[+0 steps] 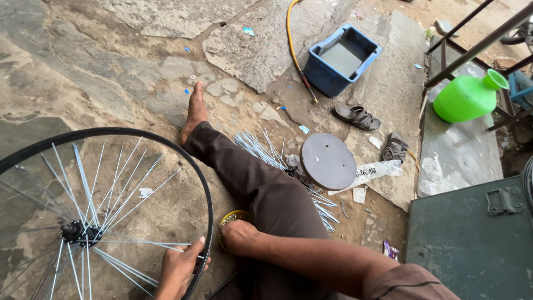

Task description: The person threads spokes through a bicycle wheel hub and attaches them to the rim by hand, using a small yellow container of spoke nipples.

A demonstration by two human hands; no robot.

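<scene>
A black bicycle wheel rim [206, 194] with thin silver spokes and a dark hub [80, 232] stands at the lower left. My left hand [179, 269] grips the rim's lower right part, the thumb by a loose spoke end. My right hand [240, 236] reaches across my brown trouser leg [266, 189] into a small yellow bowl [227, 218] on the ground; its fingertips are hidden in the bowl. A bundle of loose silver spokes [258, 147] lies on the ground just beyond my leg.
My bare foot [195, 108] stretches out over cracked stone ground. A round grey disc [328, 161] lies beside the spokes. Farther off are a blue tub [325, 75], a yellow hose [290, 44], two sandals [358, 116], a green jug [465, 99] and a green metal box [466, 244].
</scene>
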